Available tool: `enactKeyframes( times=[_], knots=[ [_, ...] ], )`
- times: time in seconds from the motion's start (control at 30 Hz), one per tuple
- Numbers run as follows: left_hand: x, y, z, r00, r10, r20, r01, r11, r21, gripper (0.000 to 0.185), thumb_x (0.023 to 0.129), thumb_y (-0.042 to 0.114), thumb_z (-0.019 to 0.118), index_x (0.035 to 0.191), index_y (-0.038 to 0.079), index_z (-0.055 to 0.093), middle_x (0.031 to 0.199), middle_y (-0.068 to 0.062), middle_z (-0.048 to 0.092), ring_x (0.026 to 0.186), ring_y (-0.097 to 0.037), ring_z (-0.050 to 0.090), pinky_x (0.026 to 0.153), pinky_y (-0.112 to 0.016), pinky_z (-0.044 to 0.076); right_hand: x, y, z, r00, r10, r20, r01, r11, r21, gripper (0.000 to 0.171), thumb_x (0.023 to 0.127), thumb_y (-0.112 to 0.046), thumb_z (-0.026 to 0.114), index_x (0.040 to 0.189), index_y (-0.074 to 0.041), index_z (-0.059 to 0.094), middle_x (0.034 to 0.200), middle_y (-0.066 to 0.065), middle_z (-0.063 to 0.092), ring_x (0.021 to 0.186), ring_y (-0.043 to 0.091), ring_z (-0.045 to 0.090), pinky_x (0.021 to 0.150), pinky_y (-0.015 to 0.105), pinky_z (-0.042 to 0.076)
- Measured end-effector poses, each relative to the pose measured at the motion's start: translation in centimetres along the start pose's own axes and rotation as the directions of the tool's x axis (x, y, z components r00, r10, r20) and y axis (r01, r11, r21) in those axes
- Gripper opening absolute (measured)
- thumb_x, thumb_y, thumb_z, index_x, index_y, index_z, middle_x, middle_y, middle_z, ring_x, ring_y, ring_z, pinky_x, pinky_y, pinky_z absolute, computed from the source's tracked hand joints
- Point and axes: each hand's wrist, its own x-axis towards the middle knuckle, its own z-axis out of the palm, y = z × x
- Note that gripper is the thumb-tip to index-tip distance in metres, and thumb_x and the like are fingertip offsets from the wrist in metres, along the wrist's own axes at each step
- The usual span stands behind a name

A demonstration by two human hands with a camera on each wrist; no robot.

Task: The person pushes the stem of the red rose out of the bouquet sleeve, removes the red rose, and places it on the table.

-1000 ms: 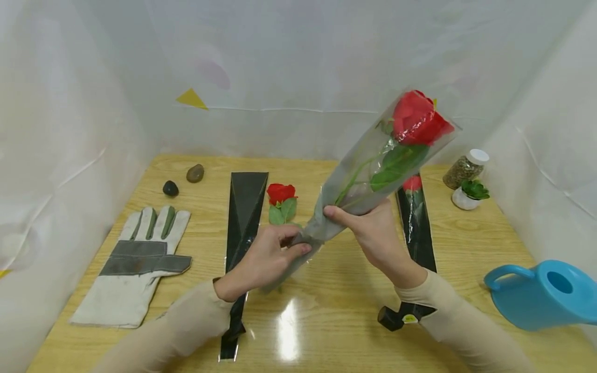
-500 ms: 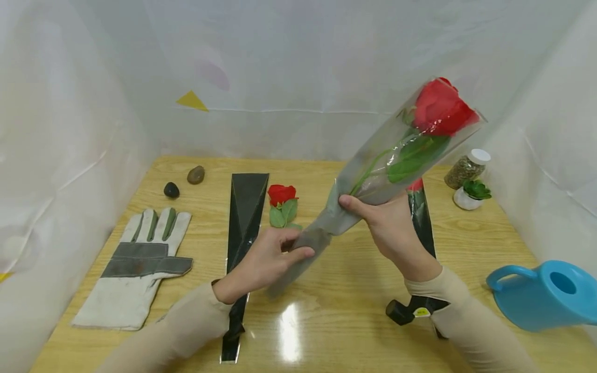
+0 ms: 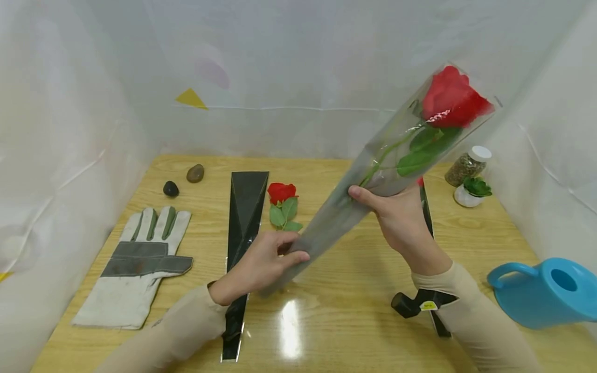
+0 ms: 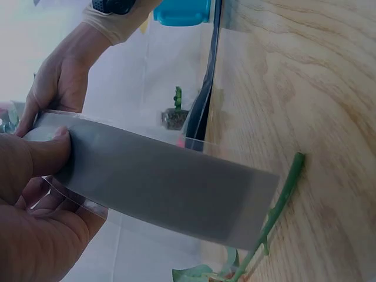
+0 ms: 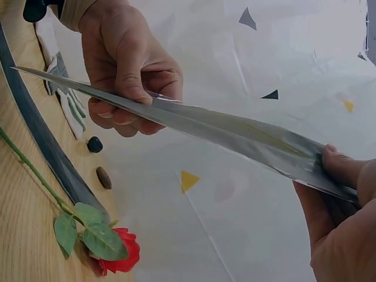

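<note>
Probably light and crinkly, the sleeved rose [image 3: 451,99] is pinched by the left hand [image 3: 266,261] low and the right hand [image 3: 396,215] mid-sleeve.

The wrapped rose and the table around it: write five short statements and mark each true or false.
1. Both hands hold the wrapped rose: the left hand pinches the sleeve's narrow end, the right hand grips it higher up. True.
2. A bare rose lies on the table beside an empty black sleeve. True.
3. The watering can is red. False: it is blue.
4. The work glove is worn on the left hand. False: it lies flat on the table, left of the black sleeve.
5. Two stones lie beyond the glove. True.
</note>
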Motion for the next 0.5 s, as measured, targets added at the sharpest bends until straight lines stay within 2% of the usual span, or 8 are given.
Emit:
enactKeyframes(
  times=[0.2,0.3,0.4,0.5],
  knots=[
    [-0.7,-0.7,-0.6,0.998,-0.022,0.052,0.021,1.000,0.019,0.023,0.089,0.021,0.076,0.074,0.014,0.059,0.066,0.009,0.044,0.062,-0.006,0.042,0.056,-0.023,0.037,0.2,-0.4,-0.3,0.999,0.051,-0.021,-0.048,0.994,0.098,0.065,0.082,0.024,0.065,0.134,-0.010,0.045,0.127,0.013,0.049,0.113,0.029,0.055,0.087,0.039,0.053],
    [-0.8,-0.8,-1.3,0.997,-0.020,0.074,0.017,0.999,0.030,0.017,0.089,0.022,0.076,0.079,0.016,0.063,0.069,0.009,0.051,0.064,-0.007,0.046,0.057,-0.024,0.041,0.2,-0.5,-0.5,0.997,0.066,-0.031,-0.061,0.988,0.141,0.056,0.085,0.020,0.064,0.132,-0.006,0.047,0.125,0.014,0.052,0.110,0.028,0.058,0.086,0.038,0.053],
    [-0.9,-0.8,-2.0,0.996,-0.016,0.092,0.012,0.999,0.046,0.012,0.089,0.022,0.076,0.084,0.017,0.066,0.069,0.008,0.053,0.063,-0.007,0.046,0.056,-0.024,0.040,0.3,-0.6,-0.5,0.997,0.065,-0.051,-0.055,0.982,0.182,0.049,0.088,0.016,0.064,0.130,-0.003,0.048,0.124,0.015,0.054,0.110,0.028,0.060,0.088,0.038,0.052],
    [-0.9,-0.6,-2.2,0.991,-0.049,0.127,0.053,0.998,-0.025,0.009,0.091,0.024,0.074,0.093,0.016,0.070,0.073,0.010,0.061,0.065,-0.006,0.056,0.060,-0.025,0.045,0.3,-0.6,-0.4,0.996,0.053,-0.078,-0.037,0.979,0.201,0.048,0.088,0.016,0.064,0.130,-0.001,0.049,0.124,0.015,0.054,0.111,0.028,0.059,0.090,0.038,0.051]
  ],
)
